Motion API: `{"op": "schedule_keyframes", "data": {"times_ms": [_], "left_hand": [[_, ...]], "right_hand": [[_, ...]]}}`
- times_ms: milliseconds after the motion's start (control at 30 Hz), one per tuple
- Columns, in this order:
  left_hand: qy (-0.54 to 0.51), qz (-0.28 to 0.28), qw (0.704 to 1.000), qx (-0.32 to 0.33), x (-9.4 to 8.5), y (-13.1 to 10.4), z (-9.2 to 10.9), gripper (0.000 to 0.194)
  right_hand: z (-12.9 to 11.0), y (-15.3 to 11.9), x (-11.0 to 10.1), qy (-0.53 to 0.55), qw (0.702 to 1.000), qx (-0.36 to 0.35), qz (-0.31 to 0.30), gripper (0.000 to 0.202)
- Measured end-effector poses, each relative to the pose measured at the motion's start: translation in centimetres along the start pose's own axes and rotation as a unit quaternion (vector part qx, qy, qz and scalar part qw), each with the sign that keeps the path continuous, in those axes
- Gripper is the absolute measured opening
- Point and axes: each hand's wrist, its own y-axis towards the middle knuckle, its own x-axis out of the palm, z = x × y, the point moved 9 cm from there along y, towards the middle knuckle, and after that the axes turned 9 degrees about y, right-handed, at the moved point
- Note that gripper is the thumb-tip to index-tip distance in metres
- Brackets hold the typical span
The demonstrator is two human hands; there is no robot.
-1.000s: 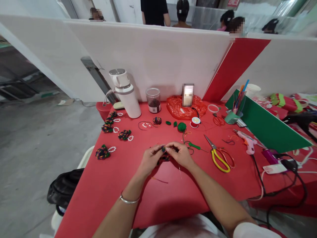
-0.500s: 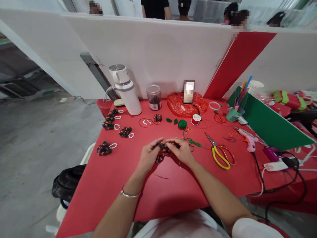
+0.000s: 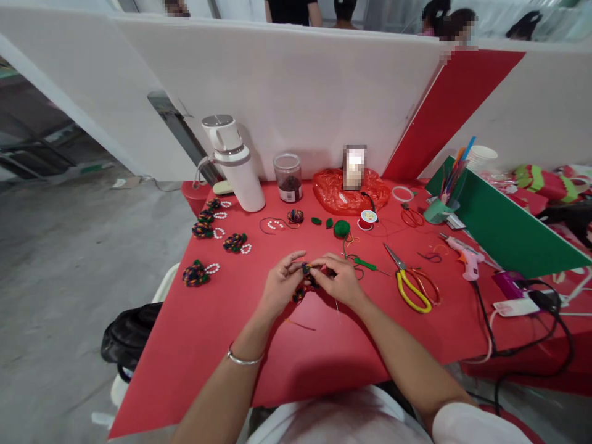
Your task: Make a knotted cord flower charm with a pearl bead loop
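A dark multicoloured crochet piece (image 3: 300,294) is pinched between my two hands above the red table. My left hand (image 3: 283,280) grips its left side with thumb and fingers, the forefinger lifted a little. From the other side, my right hand (image 3: 340,277) closes on its upper right edge. A thin pale strand or needle (image 3: 337,308) hangs below the right hand; I cannot tell which. Under the piece a loose yarn end (image 3: 300,325) lies on the table. Beyond my right hand rests a green-handled crochet hook (image 3: 365,264), near a green yarn ball (image 3: 341,229).
Finished-looking crochet pieces with bead loops (image 3: 197,273) lie at the left. Yellow-and-red-handled scissors (image 3: 411,290) and a pink glue gun (image 3: 468,259) are at the right. A white flask (image 3: 245,182), a clear jar (image 3: 287,179) and a red plastic bag (image 3: 326,191) stand along the partition.
The fingers of my left hand have loosened and spread slightly at the crochet piece. Both hands stay in about the same place, and the view has tilted down a little.
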Motion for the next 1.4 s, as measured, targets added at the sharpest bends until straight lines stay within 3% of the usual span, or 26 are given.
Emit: {"op": "schedule_keyframes", "data": {"times_ms": [167,400,733,967,1233,1400], "left_hand": [[-0.004,0.015,1.0,0.0,-0.3,0.0,-0.1,0.047],[-0.006,0.016,1.0,-0.005,-0.3,0.1,-0.3,0.046],[0.11,0.045,0.99,0.078,-0.9,0.6,0.2,0.029],[0.207,0.085,0.961,0.162,-0.9,-0.5,2.2,0.015],[0.087,0.037,0.993,0.067,-0.6,-0.2,0.9,0.032],[0.057,0.027,0.998,0.006,-0.4,-0.3,0.1,0.04]], "right_hand": [[1.4,0.1,0.0,0.031,0.998,0.056,-0.007,0.016],[3.5,0.0,0.5,0.105,0.986,0.128,-0.015,0.019],[3.1,0.0,0.7,0.04,0.992,0.109,-0.058,0.025],[2.3,0.0,0.9,0.028,0.996,0.068,-0.056,0.015],[3.5,-0.1,0.6,0.103,0.987,0.123,-0.03,0.014],[2.2,0.0,0.1,0.041,0.998,0.048,-0.003,0.011]]}}
